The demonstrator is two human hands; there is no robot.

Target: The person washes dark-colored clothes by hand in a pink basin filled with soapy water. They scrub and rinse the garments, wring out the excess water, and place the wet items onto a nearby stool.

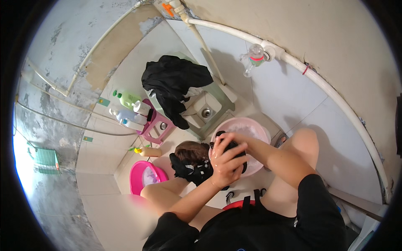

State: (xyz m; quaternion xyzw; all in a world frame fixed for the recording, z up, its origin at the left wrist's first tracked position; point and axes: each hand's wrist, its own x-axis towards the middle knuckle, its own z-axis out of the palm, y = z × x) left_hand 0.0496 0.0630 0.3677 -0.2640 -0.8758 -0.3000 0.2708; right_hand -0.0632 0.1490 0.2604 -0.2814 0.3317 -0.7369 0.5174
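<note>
Black wet cloth [231, 146] is bunched between my two hands over the pink basin [265, 130], which holds sudsy water. My left hand [227, 163] has soap on its skin and presses on the cloth from the near side, its fingers stretched across it. Against the far side, my right hand [228, 137] grips the same cloth; part of it is hidden behind the left fingers. Just left of the basin lies a heap of black cloth [188, 171] with white patches, beside a brown garment [191, 150].
A black garment [176, 78] drapes over a green stool [216, 120]. Several bottles [128, 98] stand on a pink stool [161, 124]. A bright pink basin [135, 178] and a yellow-capped bottle [150, 152] are at left. A wall tap [256, 56] juts out above.
</note>
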